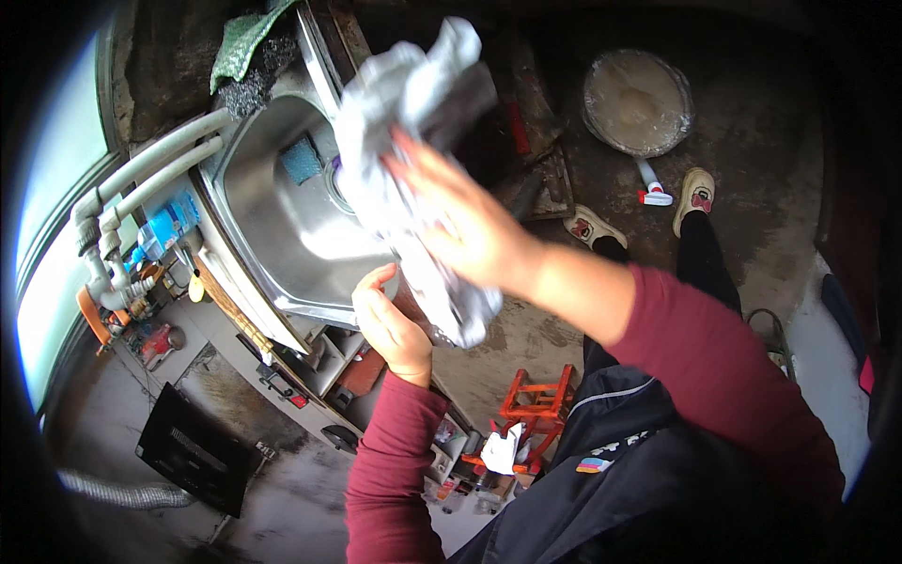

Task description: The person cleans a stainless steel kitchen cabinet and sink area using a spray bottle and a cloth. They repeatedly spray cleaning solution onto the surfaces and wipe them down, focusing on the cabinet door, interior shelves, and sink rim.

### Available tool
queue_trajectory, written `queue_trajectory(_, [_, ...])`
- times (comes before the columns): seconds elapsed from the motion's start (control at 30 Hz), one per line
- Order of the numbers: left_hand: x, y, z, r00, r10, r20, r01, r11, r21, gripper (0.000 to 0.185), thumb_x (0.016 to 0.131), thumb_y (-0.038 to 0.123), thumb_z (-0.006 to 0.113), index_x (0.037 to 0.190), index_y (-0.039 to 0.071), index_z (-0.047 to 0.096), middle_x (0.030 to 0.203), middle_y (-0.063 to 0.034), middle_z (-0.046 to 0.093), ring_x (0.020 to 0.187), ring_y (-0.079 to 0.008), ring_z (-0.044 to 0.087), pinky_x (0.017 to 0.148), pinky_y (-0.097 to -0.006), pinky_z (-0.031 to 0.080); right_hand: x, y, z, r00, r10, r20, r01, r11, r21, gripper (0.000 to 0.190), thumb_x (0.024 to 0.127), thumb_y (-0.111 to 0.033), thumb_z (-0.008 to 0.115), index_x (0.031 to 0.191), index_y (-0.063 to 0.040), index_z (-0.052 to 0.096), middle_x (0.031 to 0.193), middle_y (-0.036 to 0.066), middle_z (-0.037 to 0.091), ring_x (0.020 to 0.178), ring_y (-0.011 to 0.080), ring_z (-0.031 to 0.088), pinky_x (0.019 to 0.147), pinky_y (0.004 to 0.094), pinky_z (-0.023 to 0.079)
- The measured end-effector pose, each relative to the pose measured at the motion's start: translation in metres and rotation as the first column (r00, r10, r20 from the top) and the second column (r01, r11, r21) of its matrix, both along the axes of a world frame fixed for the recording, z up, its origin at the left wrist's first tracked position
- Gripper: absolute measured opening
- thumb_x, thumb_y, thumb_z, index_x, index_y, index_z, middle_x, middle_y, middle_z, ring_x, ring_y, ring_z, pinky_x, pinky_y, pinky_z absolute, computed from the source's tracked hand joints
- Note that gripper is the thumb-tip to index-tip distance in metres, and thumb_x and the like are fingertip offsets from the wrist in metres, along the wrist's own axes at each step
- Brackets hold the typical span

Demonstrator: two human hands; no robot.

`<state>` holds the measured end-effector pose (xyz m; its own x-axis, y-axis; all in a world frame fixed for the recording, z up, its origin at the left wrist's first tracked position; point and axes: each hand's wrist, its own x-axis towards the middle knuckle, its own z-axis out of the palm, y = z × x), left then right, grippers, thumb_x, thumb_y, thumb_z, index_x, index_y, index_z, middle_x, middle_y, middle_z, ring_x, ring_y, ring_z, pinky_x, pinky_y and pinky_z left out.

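Observation:
A crumpled whitish cloth (380, 162), blurred, hangs in the air over the near side of a stainless steel sink (271, 233). My right hand (468, 225) grips it, fingers stretched across its folds. Close to the cloth's lower end and the sink's corner, my left hand (391, 321) is raised with its fingers curved. A dark brown, shiny surface shows between that hand and the cloth; I cannot tell what it is or whether the left hand holds it. Inside the sink, a blue scouring pad (301, 161) lies beside the drain, which the cloth partly covers.
White pipes (162, 155), a blue-labelled plastic bottle (168, 227) and a wooden-handled brush (229, 303) are beyond the sink. A green cloth (243, 46) lies at its left end. A plastic-covered basin (638, 102) and a spray bottle (655, 192) are on the floor, near a red stool (539, 402).

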<state>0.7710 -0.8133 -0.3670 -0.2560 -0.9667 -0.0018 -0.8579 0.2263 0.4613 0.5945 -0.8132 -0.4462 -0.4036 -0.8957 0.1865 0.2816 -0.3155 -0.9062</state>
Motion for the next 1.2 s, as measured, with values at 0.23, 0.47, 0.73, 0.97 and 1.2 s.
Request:
queue_trajectory(0.23, [-0.005, -0.003, 0.001, 0.999, 0.024, -0.029, -0.022, 0.999, 0.048, 0.037, 0.1, 0.02, 0.033, 0.097, -0.003, 0.062, 0.102, -0.0149, 0.065, 0.096, -0.0268, 0.059, 0.088, -0.0352, 0.043, 0.02, 0.085, 0.022, 0.937, 0.261, 0.234, -0.276, 0.961, 0.034, 0.072, 0.079, 0.01, 0.052, 0.148, 0.001, 0.034, 0.159, 0.018, 0.019, 0.148, 0.033, 0.02, 0.119, 0.0392, 0.021])
queue_trajectory(0.47, [-0.008, 0.0, 0.006, 1.0, -0.012, 0.024, 0.011, 0.999, 0.035, 0.038, 0.1, 0.021, 0.033, 0.094, -0.004, 0.061, 0.099, -0.017, 0.065, 0.094, -0.0286, 0.06, 0.088, -0.0366, 0.044, -0.006, -0.042, -0.004, 0.988, -0.102, 0.118, 0.097, 0.994, 0.046, 0.067, 0.084, 0.008, 0.051, 0.148, -0.005, 0.035, 0.16, 0.019, 0.019, 0.148, 0.0316, 0.019, 0.119, 0.0389, 0.02])
queue_trajectory(0.73, [-0.015, -0.006, 0.005, 0.999, -0.023, -0.028, 0.024, 1.0, 0.016, 0.037, 0.099, 0.02, 0.034, 0.092, -0.005, 0.06, 0.097, -0.018, 0.064, 0.094, -0.0298, 0.06, 0.091, -0.038, 0.044, -0.045, -0.163, -0.035, 0.91, -0.376, 0.177, 0.383, 0.924, -0.008, 0.051, 0.085, -0.017, 0.058, 0.133, 0.001, 0.052, 0.148, 0.022, 0.04, 0.134, 0.0361, 0.044, 0.11, 0.0353, 0.036])
queue_trajectory(0.97, [-0.006, -0.002, 0.003, 1.0, -0.008, -0.029, 0.008, 1.0, 0.024, 0.033, 0.099, 0.018, 0.035, 0.094, -0.004, 0.059, 0.098, -0.0167, 0.063, 0.096, -0.0286, 0.06, 0.092, -0.0376, 0.044, -0.004, -0.021, -0.014, 0.986, -0.021, 0.163, 0.016, 0.999, 0.03, 0.062, 0.081, 0.008, 0.053, 0.141, 0.0, 0.043, 0.157, 0.019, 0.025, 0.146, 0.033, 0.024, 0.119, 0.0372, 0.023])
queue_trajectory(1.2, [-0.01, -0.003, 0.007, 0.999, -0.023, 0.029, 0.022, 0.999, 0.05, 0.036, 0.099, 0.023, 0.036, 0.091, -0.005, 0.059, 0.097, -0.0187, 0.063, 0.092, -0.0305, 0.06, 0.088, -0.0382, 0.045, 0.009, 0.043, 0.005, 0.986, 0.103, 0.131, -0.12, 0.984, 0.129, 0.066, 0.082, 0.006, 0.054, 0.146, 0.001, 0.037, 0.158, 0.022, 0.021, 0.147, 0.0349, 0.022, 0.119, 0.0393, 0.022])
